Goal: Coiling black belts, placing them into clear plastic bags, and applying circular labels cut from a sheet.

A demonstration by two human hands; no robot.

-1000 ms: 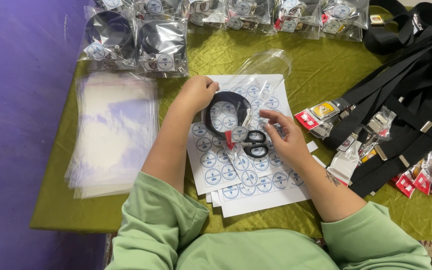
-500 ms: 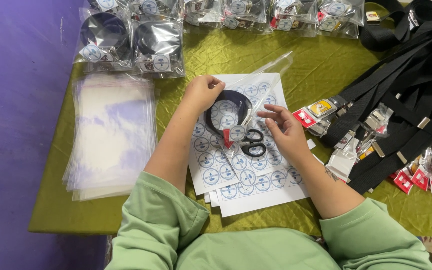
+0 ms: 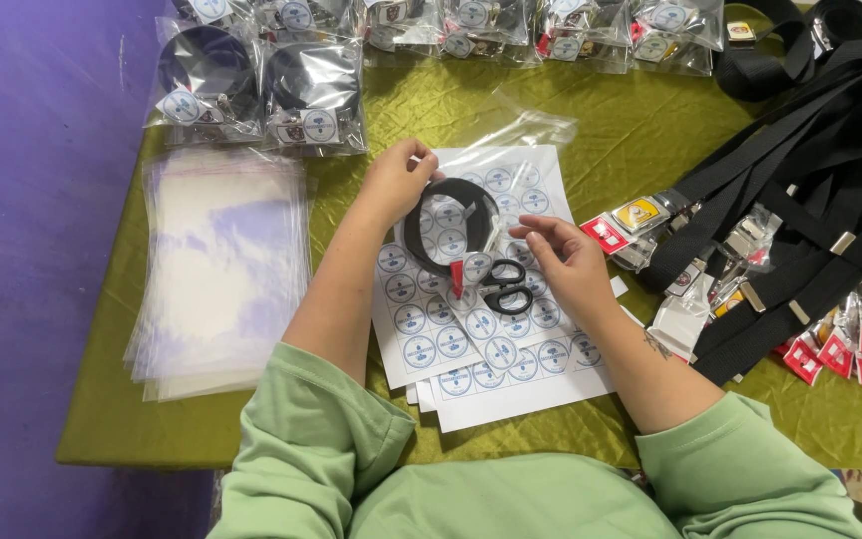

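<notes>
Left hand (image 3: 391, 185) has shifted up, fingers pinching coiled black belt (image 3: 448, 228) over sticker sheet (image 3: 471, 329); right hand (image 3: 566, 262) open beside scissors (image 3: 503, 284); packing step, next needs bag.

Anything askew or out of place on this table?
Little stands out. The sticker sheets are fanned crooked, edges out of line, and the scissors lie on top of them. An empty clear bag sits crumpled above the sheets. The left hand holds the coiled strap; nothing looks spilled or damaged.
</notes>
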